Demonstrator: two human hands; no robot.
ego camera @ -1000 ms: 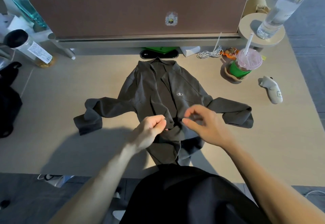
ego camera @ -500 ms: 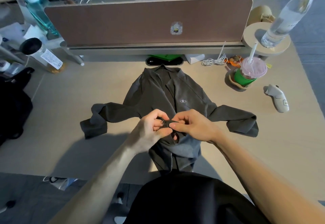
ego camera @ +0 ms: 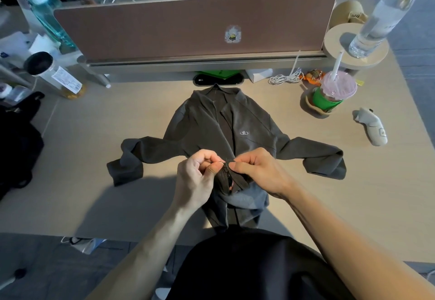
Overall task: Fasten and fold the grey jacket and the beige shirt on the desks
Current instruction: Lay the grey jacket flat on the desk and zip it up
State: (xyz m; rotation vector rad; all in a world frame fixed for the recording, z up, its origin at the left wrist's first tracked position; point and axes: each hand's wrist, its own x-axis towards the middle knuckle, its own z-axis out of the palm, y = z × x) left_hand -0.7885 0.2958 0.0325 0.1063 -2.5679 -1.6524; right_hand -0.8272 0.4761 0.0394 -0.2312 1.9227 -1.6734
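The grey jacket [ego camera: 207, 123] lies face up on the desk [ego camera: 94, 182], collar toward the partition, sleeves spread to both sides, front unfastened. Its lower front edges are bunched and lifted off the desk. My left hand [ego camera: 197, 177] pinches the left front edge near the hem, thumb and fingers curled on the fabric. My right hand [ego camera: 256, 170] pinches the right front edge just opposite, fingertips almost touching the left hand's. The zip ends lie hidden between my fingers. No beige shirt is in view.
A brown partition [ego camera: 188, 24] closes the back of the desk. At the right stand a lidded drink cup with a straw [ego camera: 334, 90], a white controller [ego camera: 373, 126] and a water bottle [ego camera: 381, 17] on a round stand. A jar [ego camera: 54, 73] and a black bag [ego camera: 16, 141] sit at the left.
My two hands came together at the jacket's lower front and took hold of both edges, lifting and bunching the fabric between them. The jacket's sleeves have stayed in place.
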